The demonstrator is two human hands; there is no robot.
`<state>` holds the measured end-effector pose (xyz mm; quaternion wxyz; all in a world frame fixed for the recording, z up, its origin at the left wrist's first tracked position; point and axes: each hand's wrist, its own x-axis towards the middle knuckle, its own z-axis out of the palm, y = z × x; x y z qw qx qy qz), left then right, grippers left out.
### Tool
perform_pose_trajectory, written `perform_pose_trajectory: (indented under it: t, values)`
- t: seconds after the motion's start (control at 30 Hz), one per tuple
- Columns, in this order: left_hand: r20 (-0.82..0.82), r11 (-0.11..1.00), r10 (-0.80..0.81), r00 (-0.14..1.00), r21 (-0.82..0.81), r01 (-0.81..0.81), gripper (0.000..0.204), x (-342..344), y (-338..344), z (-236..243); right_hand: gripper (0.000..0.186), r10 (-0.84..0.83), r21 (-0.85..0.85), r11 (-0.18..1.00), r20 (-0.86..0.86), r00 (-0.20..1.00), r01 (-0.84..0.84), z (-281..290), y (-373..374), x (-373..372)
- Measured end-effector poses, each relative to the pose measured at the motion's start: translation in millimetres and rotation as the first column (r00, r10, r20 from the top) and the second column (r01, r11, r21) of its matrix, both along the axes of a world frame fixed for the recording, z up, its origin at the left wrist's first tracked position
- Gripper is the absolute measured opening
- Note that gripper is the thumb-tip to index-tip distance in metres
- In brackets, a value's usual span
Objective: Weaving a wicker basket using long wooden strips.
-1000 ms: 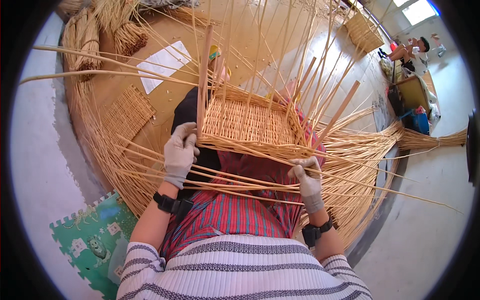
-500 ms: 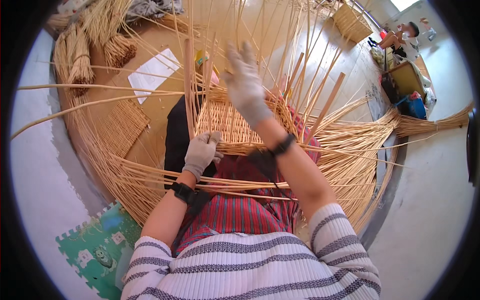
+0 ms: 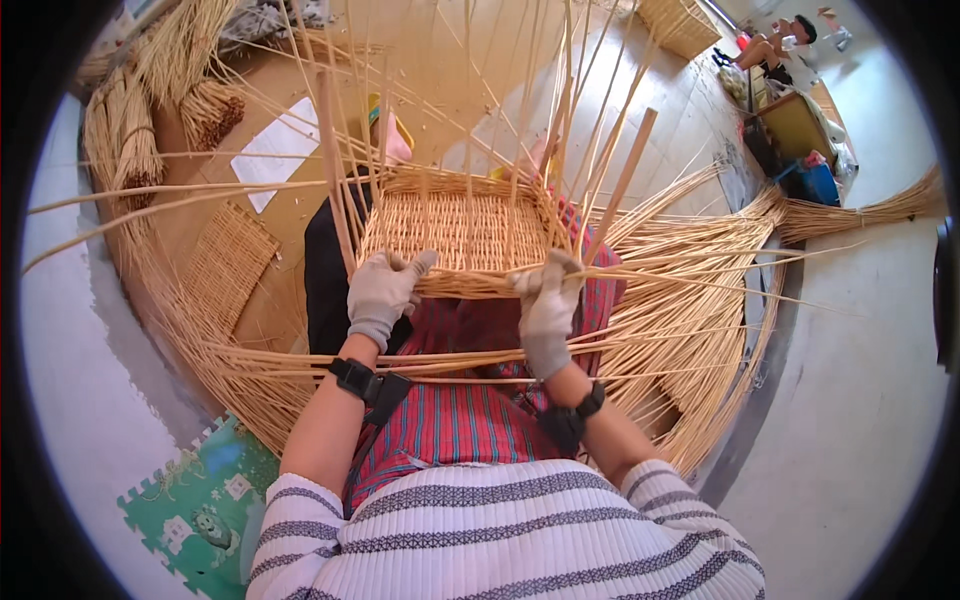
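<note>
A partly woven wicker basket (image 3: 455, 232) rests over my lap, with low woven sides and several upright willow rods and thicker stakes (image 3: 622, 185) standing from its rim. My left hand (image 3: 385, 292), in a pale glove, grips the near left of its rim, thumb on top. At the near right corner, my right hand (image 3: 549, 303), gloved too, is closed on the same rim beside some rods running off to the right. A red striped cloth (image 3: 450, 425) covers my legs. Several long rods (image 3: 470, 360) cross my lap behind my wrists.
Loose willow rods (image 3: 690, 300) fan out to the right, and bundles (image 3: 125, 135) lie at the far left. A flat woven panel (image 3: 230, 262) and a white sheet (image 3: 276, 153) are on the floor. Another basket (image 3: 682, 25) and a seated person (image 3: 775, 50) are at the far right.
My right hand has come down from above the basket to its near right rim and closed there. My left hand stays at the near left rim, shifted slightly left in view.
</note>
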<state>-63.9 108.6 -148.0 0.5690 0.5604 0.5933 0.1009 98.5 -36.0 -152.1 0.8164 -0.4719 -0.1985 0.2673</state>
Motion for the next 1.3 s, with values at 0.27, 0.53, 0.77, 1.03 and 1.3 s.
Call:
perform_pose_trajectory:
  t: [0.27, 0.53, 0.77, 1.03, 1.3]
  values:
    - [0.391, 0.886, 0.194, 0.9, 0.323, -0.332, 0.029, -3, -19, -8, 0.02, -0.058, -0.206, 0.976, 0.088, 0.994, 0.075, 11, -31, 60]
    - [0.114, 0.894, -0.4, 0.909, -0.168, 0.415, 0.035, 60, -27, 4, 0.039, 0.17, -0.393, 0.918, 0.511, 0.842, 0.054, 36, 7, 71]
    - [0.117, 0.986, -0.167, 0.979, -0.001, 0.168, 0.037, 71, -32, -14, 0.056, 0.184, -0.3, 0.952, 0.72, 0.669, 0.062, 48, 120, 81]
    - [0.278, 0.985, -0.159, 0.947, -0.014, 0.169, 0.036, 75, -32, 11, 0.016, 0.051, -0.297, 0.773, 0.909, 0.413, 0.56, 10, -42, 87]
    - [-0.059, 0.906, -0.163, 0.985, 0.387, 0.173, 0.045, 90, -19, -4, 0.008, -0.074, -0.377, 0.919, 0.134, 0.988, 0.12, 43, -52, 104]
